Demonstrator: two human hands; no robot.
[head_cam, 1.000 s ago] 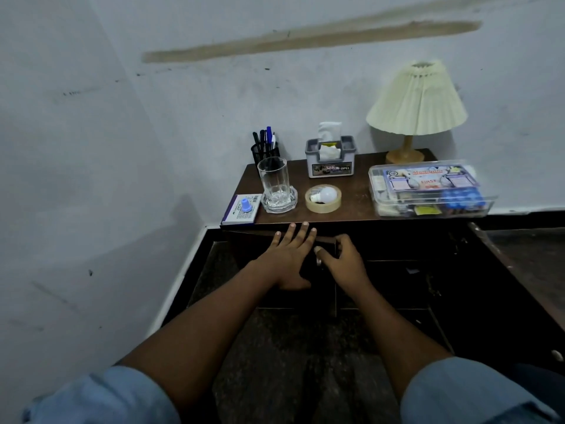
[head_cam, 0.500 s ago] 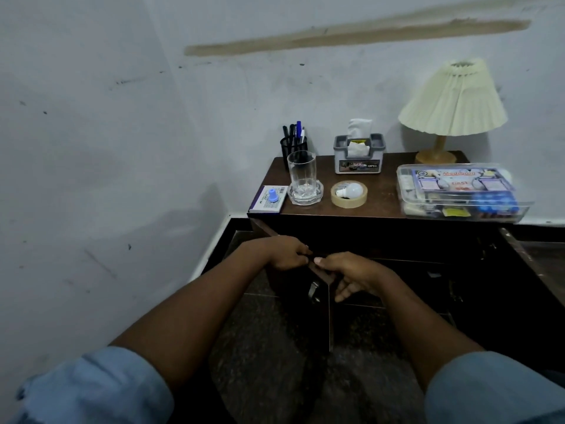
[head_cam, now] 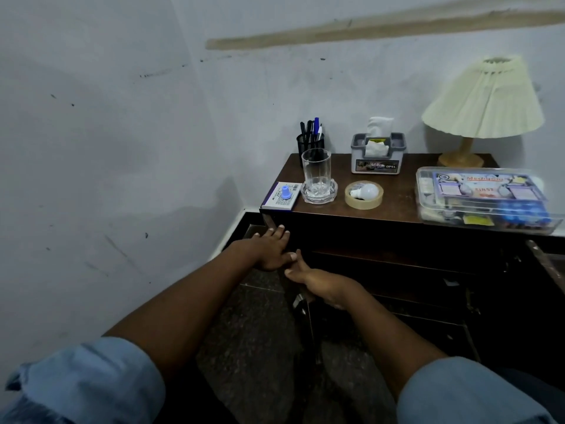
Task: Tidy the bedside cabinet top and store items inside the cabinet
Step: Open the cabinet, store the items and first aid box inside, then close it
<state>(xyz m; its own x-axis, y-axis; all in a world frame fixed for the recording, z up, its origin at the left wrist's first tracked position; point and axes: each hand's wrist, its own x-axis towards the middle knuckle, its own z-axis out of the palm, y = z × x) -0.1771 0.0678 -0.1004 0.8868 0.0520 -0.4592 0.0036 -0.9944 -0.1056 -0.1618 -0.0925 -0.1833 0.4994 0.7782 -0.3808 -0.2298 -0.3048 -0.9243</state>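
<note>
The step in hand is opening the cabinet (head_cam: 382, 234); nothing has been taken off its top. The cabinet door (head_cam: 309, 328) on the left side stands swung out toward the person, seen almost edge-on. The left hand (head_cam: 270, 249) lies on the door's top edge near the hinge corner, fingers straight and slightly spread, resting rather than gripping. The right hand (head_cam: 321, 283) sits at the door's outer top corner, just above the latch (head_cam: 298, 301), its fingers curled round the edge. Every item is on the surface (head_cam: 397, 206): a small box (head_cam: 279, 197) at the front left corner, a glass (head_cam: 316, 168) beside it, a roll of tape (head_cam: 363, 201) ringing a bulb (head_cam: 368, 189), a clear plastic case (head_cam: 483, 200) overhanging the front right corner, and a pen holder (head_cam: 310, 145), tissue box (head_cam: 377, 157) and lamp (head_cam: 483, 99) along the back edge. The next move probably calls for releasing the door once it rests wide, then reaching up for a near item such as the small box.
</note>
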